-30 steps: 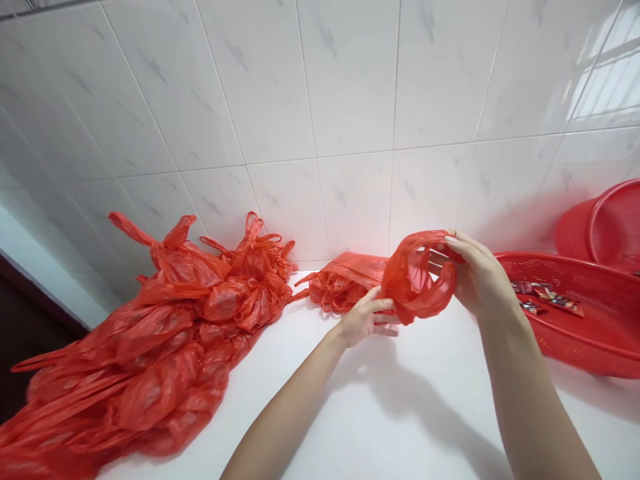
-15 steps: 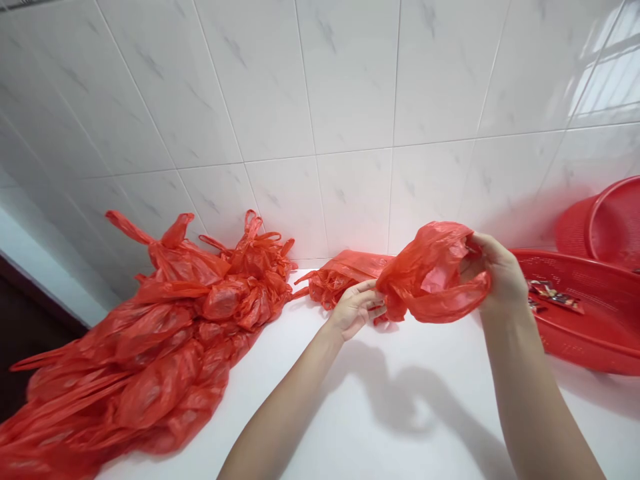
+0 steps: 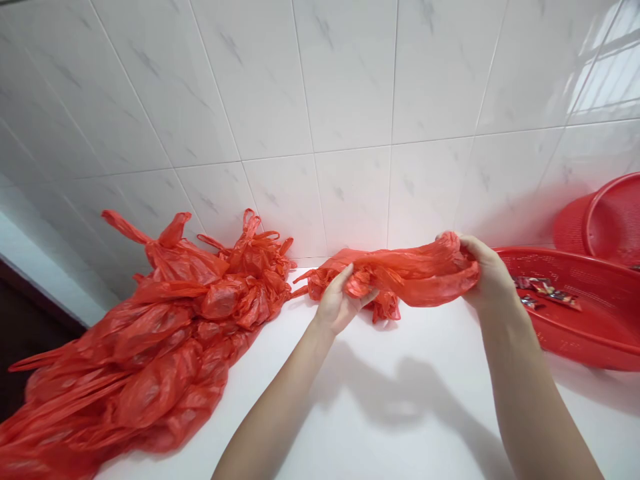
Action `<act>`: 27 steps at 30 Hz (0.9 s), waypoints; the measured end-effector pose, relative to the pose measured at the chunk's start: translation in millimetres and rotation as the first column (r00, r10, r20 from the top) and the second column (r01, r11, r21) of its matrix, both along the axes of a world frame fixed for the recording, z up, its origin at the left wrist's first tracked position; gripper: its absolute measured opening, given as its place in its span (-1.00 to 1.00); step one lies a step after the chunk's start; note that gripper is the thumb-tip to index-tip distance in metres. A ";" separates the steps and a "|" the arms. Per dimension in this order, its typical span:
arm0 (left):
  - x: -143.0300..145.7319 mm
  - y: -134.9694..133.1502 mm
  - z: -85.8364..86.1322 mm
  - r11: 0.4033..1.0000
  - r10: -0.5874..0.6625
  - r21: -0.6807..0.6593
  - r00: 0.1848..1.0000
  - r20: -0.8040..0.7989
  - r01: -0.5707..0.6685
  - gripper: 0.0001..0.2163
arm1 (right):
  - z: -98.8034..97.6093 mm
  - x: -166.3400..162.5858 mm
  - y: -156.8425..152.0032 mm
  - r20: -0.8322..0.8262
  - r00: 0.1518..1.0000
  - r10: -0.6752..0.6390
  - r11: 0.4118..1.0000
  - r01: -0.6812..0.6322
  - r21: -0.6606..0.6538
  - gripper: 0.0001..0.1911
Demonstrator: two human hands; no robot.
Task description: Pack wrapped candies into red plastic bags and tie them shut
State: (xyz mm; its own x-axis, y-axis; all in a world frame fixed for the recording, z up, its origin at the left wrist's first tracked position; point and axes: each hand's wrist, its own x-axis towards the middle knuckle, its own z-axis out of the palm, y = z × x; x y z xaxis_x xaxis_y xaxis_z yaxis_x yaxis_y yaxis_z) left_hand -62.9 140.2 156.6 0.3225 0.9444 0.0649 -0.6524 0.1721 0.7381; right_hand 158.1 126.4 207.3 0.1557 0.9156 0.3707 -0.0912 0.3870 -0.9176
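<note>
Since a second ago the red bag (image 3: 420,273) has gone from a bunched, open-mouthed ball to a band drawn out sideways between the hands, with the left hand (image 3: 340,303) now pinching its crumpled end and the right hand (image 3: 483,273) closed around the other end, just above the desk (image 3: 390,400). At ten o'clock of the hands a large heap of red bags (image 3: 165,333) lies against the tiled wall (image 3: 320,100), with a smaller flat stack of bags (image 3: 345,263) right behind the left hand. At three o'clock a red basket (image 3: 590,320) holding small wrapped packets (image 3: 547,293) looks barely drawn on, so, judging by the heap, many bags look done while the one in hand is only stretched, neither filled nor tied.

White marbled wall tiles (image 3: 350,73), white countertop (image 3: 400,413), window glare
</note>
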 end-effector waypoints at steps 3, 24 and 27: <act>-10.9 -1.2 8.5 0.992 0.090 0.090 0.995 -0.050 -0.085 -0.88 | 1.2 3.5 2.2 -0.054 0.992 -0.113 0.993 0.111 -0.050 -0.83; -10.7 -18.1 12.3 0.960 0.198 0.277 0.798 -0.568 -0.041 -0.39 | -12.2 -45.3 -14.8 0.681 0.732 -0.019 0.988 -0.089 0.124 -0.78; -16.8 -13.2 11.7 0.957 0.176 0.290 0.783 -0.597 0.006 -0.46 | -10.7 -41.7 -12.3 0.567 0.823 -0.047 0.994 -0.017 0.107 -0.78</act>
